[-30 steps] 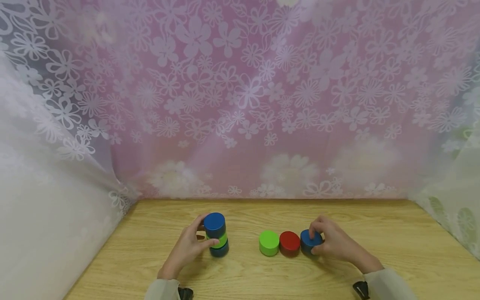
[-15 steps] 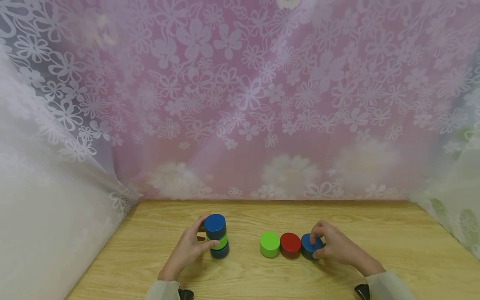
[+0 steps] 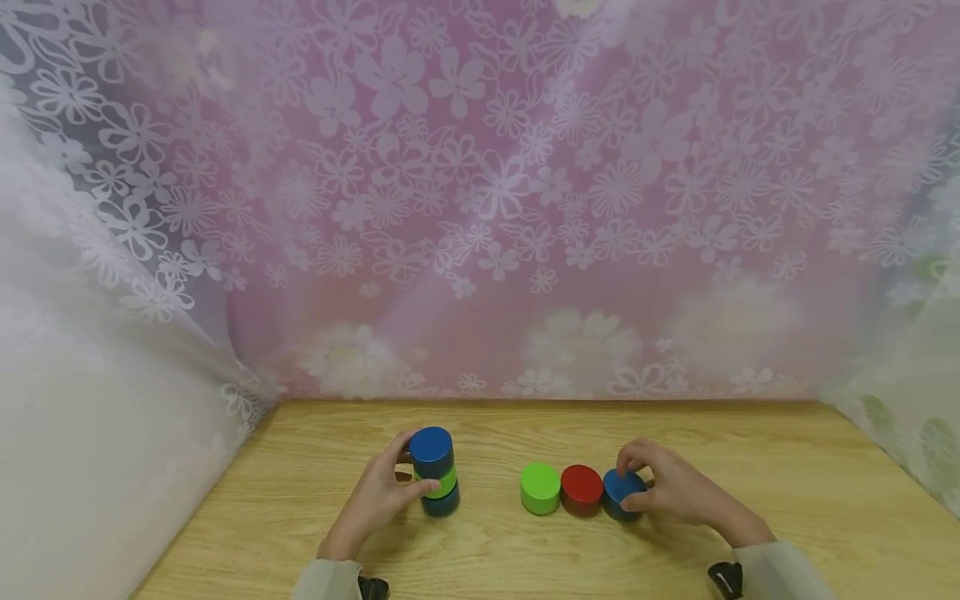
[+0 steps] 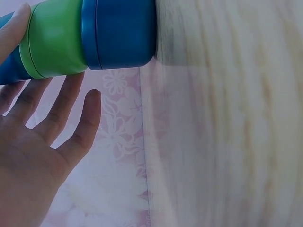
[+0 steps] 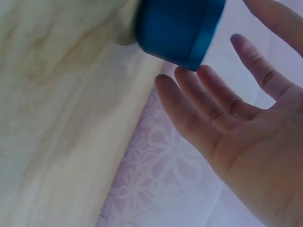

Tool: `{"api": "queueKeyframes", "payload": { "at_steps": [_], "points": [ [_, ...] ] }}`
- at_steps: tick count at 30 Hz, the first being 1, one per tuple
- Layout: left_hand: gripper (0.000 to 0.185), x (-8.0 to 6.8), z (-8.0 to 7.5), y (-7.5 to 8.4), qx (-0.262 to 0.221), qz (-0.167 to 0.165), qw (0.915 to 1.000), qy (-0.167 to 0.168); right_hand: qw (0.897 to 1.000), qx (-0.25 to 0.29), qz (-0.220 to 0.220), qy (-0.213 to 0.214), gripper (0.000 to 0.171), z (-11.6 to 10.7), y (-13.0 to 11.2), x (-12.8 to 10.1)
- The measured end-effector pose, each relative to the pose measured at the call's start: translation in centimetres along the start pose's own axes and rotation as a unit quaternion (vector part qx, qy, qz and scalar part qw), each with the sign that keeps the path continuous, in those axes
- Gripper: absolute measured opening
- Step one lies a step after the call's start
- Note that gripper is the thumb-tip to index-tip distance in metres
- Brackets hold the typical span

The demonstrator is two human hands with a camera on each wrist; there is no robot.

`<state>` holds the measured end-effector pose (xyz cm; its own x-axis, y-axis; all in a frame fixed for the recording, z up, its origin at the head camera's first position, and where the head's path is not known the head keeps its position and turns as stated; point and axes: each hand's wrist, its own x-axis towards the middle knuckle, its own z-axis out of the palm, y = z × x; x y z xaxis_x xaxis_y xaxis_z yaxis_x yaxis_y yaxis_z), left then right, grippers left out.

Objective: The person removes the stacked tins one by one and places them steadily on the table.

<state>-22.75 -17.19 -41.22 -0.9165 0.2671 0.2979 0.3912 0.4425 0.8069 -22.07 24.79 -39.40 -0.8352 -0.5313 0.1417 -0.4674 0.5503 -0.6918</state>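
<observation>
My left hand (image 3: 381, 497) holds a stack of round tins, its thumb in front of the green tin (image 3: 444, 481) and fingers behind. In that stack, green sits between an upper blue tin (image 3: 432, 450) and a lower blue tin (image 4: 120, 35), which stands on the table. My right hand (image 3: 671, 487) is at another blue tin (image 3: 624, 493). In the right wrist view, fingertips come close to this tin (image 5: 177, 30), while the uppermost digit stands away from it; contact is unclear. Left of it stand a red tin (image 3: 581, 489) and a bright green tin (image 3: 540, 487).
The three separate tins stand side by side in a row on the wooden table (image 3: 495, 550). A pink flowered curtain (image 3: 480, 250) hangs along the back edge. Pale curtain panels (image 3: 97, 400) close off both sides.
My right hand's fingers have shifted slightly on the blue tin at the row's right end. My left hand and the stack stay as they were.
</observation>
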Motion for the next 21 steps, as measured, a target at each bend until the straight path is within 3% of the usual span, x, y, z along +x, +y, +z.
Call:
{"api": "queueKeyframes", "payload": {
  "at_steps": [8, 16, 21],
  "points": [
    [0.070, -0.2, 0.0, 0.1, 0.001, -0.001, 1.0000, 0.000, 0.997, -0.007, 0.007, 0.082, 0.034, -0.2, -1.5, 0.9],
    [0.071, -0.2, 0.0, -0.1, -0.016, -0.006, 0.9999, -0.003, 0.984, 0.005, -0.030, 0.173, 0.035, 1.1, -3.6, 2.9],
    [0.073, 0.0, -0.1, -0.1, -0.027, -0.004, 0.9996, -0.004, 0.980, 0.019, -0.038, 0.195, 0.035, 1.8, -5.3, 4.2]
  ]
}}
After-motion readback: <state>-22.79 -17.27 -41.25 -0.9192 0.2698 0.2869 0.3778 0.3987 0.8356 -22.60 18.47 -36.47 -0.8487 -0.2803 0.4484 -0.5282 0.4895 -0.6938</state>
